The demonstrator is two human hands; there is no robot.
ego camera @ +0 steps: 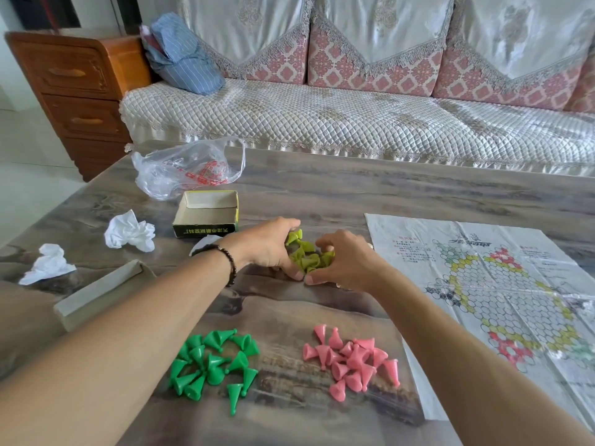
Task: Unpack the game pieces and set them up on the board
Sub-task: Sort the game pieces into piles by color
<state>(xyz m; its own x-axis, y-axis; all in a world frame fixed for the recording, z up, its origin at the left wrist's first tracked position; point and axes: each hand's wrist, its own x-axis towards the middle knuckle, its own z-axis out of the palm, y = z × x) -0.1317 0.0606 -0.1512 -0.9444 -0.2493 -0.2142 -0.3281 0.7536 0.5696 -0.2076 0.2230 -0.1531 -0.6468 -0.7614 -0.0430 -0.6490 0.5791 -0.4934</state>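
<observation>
At frame centre, the left hand (269, 244) and right hand (343, 260), fingers curled, cup the olive pieces (307, 255) between them on the table (322, 188); the board (502, 284) lies right; green pieces (214, 362) and pink pieces (352, 358) lie below.

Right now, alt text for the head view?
Both hands, left hand and right hand, cup a pile of olive-green pieces on a table. Nearer lie green pieces and pink pieces; the paper board lies right.
</observation>
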